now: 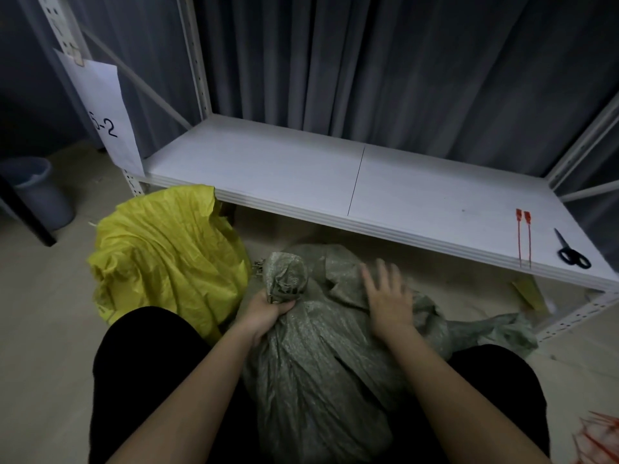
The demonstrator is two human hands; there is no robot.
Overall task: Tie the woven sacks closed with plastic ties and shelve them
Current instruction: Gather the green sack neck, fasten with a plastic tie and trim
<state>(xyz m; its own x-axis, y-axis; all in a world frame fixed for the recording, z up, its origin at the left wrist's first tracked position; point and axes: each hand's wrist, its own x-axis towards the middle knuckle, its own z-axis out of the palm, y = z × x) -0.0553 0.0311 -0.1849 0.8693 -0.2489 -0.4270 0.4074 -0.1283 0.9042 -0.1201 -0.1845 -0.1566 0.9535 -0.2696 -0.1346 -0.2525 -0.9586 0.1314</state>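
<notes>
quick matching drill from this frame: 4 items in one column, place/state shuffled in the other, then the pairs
Things:
1. green sack
2. yellow sack
3. red ties
4. scissors

Places or states:
A. on the shelf, at its right front corner
B. on the floor left of the person, mouth open
C. neck gripped by the left hand, right hand flat on top
D. lying on the shelf, just left of the scissors

Pairs: 1-C, 2-B, 3-D, 4-A
</notes>
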